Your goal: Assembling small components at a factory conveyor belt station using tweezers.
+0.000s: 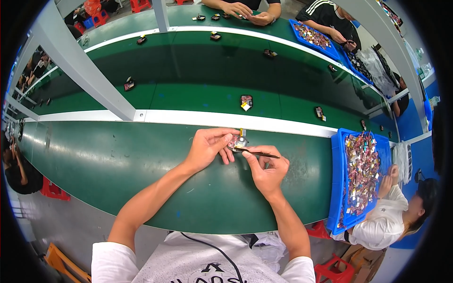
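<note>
Above the green bench, my left hand [211,146] grips a small dark-rimmed electronic assembly [237,142] between thumb and fingers. Reddish parts show inside its casing, and a yellow-and-white piece [243,132] sticks up from its far edge. My right hand [267,170] pinches a slim black tool [260,153], which looks like tweezers. Its tip meets the near side of the assembly, pointing left. What exactly the tip touches is too small to make out.
A blue tray [337,184] heaped with small wired parts stands at the bench's right end. Beyond a white rail [188,116], a green conveyor belt [184,96] carries several similar assemblies [246,102]. A grey post [89,66] rises at left. Co-workers sit across and at right.
</note>
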{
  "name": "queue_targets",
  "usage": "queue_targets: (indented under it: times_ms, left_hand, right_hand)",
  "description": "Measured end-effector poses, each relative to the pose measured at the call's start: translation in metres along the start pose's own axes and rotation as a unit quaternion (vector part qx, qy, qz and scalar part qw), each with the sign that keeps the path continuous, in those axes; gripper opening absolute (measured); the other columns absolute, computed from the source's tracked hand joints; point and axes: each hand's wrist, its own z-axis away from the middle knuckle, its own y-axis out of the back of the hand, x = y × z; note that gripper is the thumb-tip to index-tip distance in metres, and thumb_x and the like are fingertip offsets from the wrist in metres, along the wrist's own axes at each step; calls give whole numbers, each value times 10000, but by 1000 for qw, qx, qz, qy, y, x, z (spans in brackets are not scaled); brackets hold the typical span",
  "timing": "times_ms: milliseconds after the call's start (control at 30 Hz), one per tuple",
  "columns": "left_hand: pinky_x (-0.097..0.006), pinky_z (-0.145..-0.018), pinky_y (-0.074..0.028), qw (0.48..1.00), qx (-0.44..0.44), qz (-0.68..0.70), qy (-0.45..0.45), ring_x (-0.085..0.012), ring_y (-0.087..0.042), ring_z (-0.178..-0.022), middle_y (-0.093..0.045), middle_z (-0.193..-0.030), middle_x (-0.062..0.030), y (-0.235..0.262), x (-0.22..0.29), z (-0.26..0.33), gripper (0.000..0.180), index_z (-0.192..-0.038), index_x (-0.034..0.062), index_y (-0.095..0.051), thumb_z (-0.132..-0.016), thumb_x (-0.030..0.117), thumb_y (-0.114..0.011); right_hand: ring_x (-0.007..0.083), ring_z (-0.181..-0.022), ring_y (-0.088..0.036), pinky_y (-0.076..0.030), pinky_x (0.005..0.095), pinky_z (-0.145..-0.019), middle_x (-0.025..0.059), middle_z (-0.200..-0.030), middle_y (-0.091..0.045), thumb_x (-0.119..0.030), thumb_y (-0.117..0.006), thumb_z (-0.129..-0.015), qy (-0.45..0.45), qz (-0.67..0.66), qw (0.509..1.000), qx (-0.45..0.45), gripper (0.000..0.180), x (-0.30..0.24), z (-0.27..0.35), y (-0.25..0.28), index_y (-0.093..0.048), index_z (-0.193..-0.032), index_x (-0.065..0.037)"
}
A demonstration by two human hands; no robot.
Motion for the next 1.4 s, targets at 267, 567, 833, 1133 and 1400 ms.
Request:
queue_targets:
  times_ms: [267,567,833,1133,1400]
  left_hand:
    - [-292,-523,-586,1000,0,4,-10,-217,-719,-650,-723,-932,-170,-3,-3,-1,288,-1223,-96,-661,-1052,105,-547]
    - [-281,-503,-575,1000,-5,7,0,-214,-713,-631,-721,-933,-173,-15,-3,-8,284,-1198,-112,-664,-1016,100,-615]
    - [-271,-491,-561,1000,18,16,4,-189,-699,-611,-726,-889,-160,-18,-6,-11,297,-1216,-100,-667,-1006,107,-637]
    - [-268,-498,-563,1000,14,16,-6,-183,-696,-611,-725,-899,-153,-29,-6,-14,289,-1219,-91,-658,-1010,107,-633]
    - [-274,-500,-570,1000,7,6,-4,-189,-700,-611,-721,-890,-147,-30,-9,-14,276,-1215,-88,-654,-1010,96,-633]
  right_hand:
    - [8,-424,-367,-257,222,-428,-19,-616,-631,-4,-842,-796,2,-4,1000,3,124,0,-2,5,-759,-882,-35]
    - [18,-418,-376,-263,224,-422,-14,-628,-641,-10,-845,-786,24,32,999,-13,143,4,-5,20,-750,-889,-36]
    - [32,-409,-401,-300,217,-413,39,-775,-748,-6,-843,-774,73,37,997,1,169,1,-10,27,-742,-907,-36]
    - [53,-401,-381,-292,236,-413,27,-708,-714,-13,-852,-763,84,44,995,-28,185,4,-12,34,-745,-908,-53]
    - [64,-395,-376,-296,243,-416,17,-671,-692,-22,-857,-761,92,57,994,-32,187,8,-10,35,-749,-908,-64]
